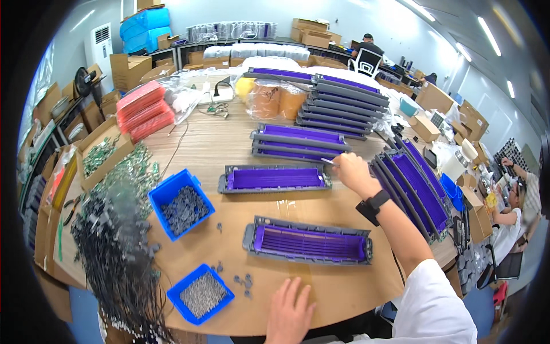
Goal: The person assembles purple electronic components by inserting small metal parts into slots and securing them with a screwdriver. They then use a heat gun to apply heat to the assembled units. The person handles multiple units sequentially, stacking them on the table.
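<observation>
My right hand [352, 172] reaches over the table, fingers pinched on a thin pale stick [327, 161]; its exact kind is too small to tell. The stick's tip is near the far grey-and-purple housings [298, 142] and above the right end of a middle long housing [274, 178]. My left hand [291, 312] rests on the cardboard sheet [338, 292] near the front edge, fingers stretched out and holding nothing. Just beyond it lies another grey housing with a purple ribbed inside [309, 243]. Several small grey plastic parts [246, 282] are scattered to its left.
Two blue bins stand at left, one with grey parts [184, 210], one with metal pins [203, 294]. Black cables [114, 258] and green circuit boards [123, 169] are heaped further left. More housings are stacked at the back [344, 103] and right [412, 189]. Co-workers sit beyond.
</observation>
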The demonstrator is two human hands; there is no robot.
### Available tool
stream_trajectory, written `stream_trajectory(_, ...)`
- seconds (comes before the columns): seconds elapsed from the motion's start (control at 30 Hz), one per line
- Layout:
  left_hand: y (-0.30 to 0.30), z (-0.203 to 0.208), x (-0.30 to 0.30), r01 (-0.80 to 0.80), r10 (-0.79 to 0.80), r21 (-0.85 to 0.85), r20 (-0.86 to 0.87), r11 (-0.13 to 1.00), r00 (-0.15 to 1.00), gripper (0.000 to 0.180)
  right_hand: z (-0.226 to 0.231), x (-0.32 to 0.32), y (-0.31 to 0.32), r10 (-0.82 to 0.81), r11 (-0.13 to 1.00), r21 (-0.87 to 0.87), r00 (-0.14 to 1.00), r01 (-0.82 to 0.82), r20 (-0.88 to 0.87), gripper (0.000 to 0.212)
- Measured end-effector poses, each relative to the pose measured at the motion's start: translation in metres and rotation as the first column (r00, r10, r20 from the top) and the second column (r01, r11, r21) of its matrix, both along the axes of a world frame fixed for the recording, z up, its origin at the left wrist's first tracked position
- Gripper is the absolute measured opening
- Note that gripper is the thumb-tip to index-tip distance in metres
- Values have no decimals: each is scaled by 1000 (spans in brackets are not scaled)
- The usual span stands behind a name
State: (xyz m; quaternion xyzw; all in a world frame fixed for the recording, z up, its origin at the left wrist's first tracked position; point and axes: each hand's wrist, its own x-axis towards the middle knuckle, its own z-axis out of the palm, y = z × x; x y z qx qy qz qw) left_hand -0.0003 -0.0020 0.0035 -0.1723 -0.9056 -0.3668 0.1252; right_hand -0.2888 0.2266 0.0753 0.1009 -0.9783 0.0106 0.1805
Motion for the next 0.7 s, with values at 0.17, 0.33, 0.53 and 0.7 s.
stream_trajectory(0.17,0,3,2,113,-97,-116,133,987,986,54,-45,-32,2,-37,999,1,999,37,35,15)
stream_trajectory(0.33,2,0,2,94,-81,-149,90,984,993,51,-45,-33,-3,-20,998,-58,998,23,58,21)
stream_trajectory(0.53,-1,6,4,44,-43,-170,9,984,999,45,-55,-24,-19,77,989,-129,997,-75,14,22)
stream_trajectory(0.7,-3,-1,2,46,-51,-170,-21,984,998,44,-51,-27,-7,105,983,-152,994,-100,30,25)
